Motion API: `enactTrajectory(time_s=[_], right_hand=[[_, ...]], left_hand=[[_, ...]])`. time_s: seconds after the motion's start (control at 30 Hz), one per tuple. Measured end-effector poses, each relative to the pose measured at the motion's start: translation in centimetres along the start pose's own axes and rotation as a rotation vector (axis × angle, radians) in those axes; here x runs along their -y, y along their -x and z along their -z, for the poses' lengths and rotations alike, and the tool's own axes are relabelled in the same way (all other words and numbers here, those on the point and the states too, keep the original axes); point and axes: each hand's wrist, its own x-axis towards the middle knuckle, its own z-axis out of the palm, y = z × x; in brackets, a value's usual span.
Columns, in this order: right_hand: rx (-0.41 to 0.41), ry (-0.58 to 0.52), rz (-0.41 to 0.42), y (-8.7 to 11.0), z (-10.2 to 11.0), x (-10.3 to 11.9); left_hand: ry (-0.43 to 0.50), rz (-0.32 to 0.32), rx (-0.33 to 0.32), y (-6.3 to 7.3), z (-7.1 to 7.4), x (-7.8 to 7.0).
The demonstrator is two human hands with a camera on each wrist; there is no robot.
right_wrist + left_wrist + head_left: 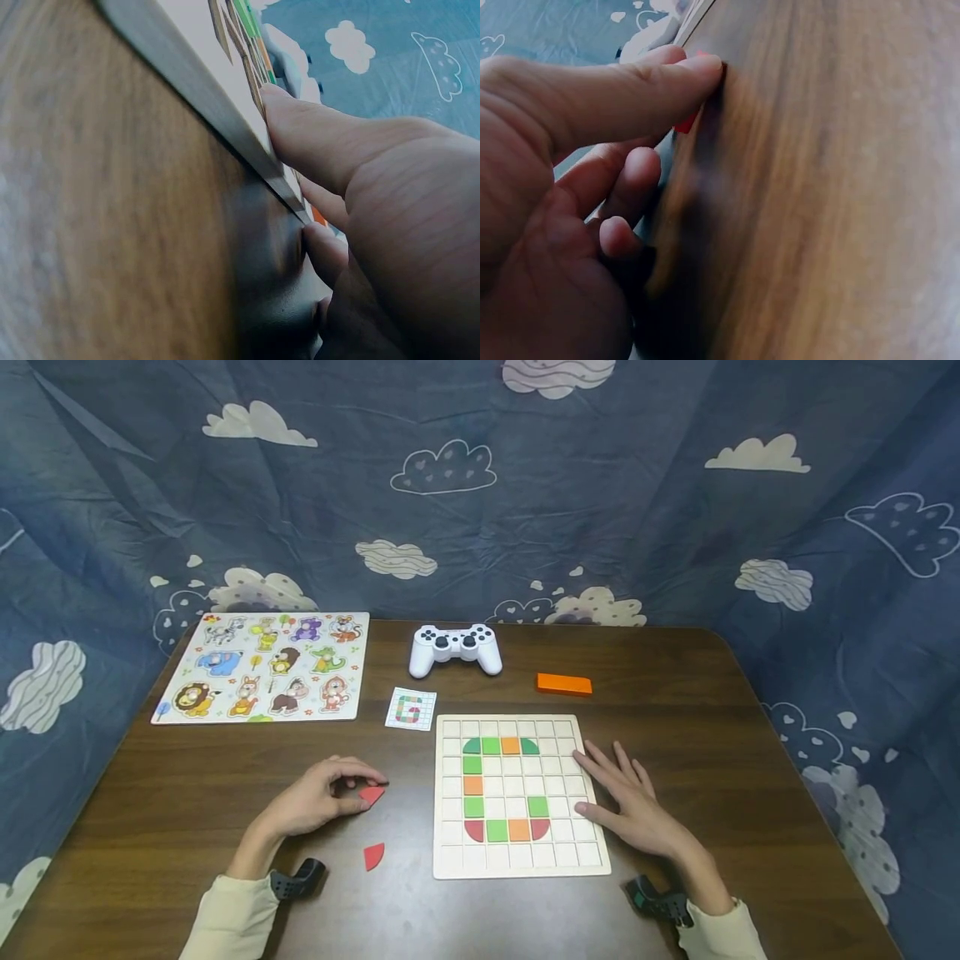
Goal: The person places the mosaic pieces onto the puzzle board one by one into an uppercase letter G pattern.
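My left hand [324, 795] pinches a red quarter-round tile [372, 794] between thumb and fingers, low over the table left of the board. In the left wrist view only a red corner of that tile [685, 124] shows behind the thumb. A second red quarter-round tile [373, 857] lies nearer the front. The pale wooden grid board [457, 858] carries green, orange and dark red tiles laid in a G-like outline. With fingers spread and straight, my right hand [633, 806] rests on the board's right edge; its thumb lies over the rim in the right wrist view.
Behind the board lie a small pattern card [411, 708], a white game controller [455, 649] and an orange block [564, 684]. An animal puzzle board [262, 668] occupies the back left. A blue cloud-patterned cloth [450, 527] hangs behind the wooden table [712, 735].
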Motion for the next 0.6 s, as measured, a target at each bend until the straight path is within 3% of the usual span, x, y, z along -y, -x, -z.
enactTrajectory(time_s=[0.3, 0.6], right_hand=[[-0.001, 0.004, 0.000, 0.00, 0.07, -0.05], [-0.003, -0.002, 0.007, -0.01, -0.05, -0.12]], left_hand=[[-0.042, -0.026, -0.034, -0.01, -0.38, 0.09], [-0.081, -0.008, -0.062, -0.20, -0.55, -0.45]])
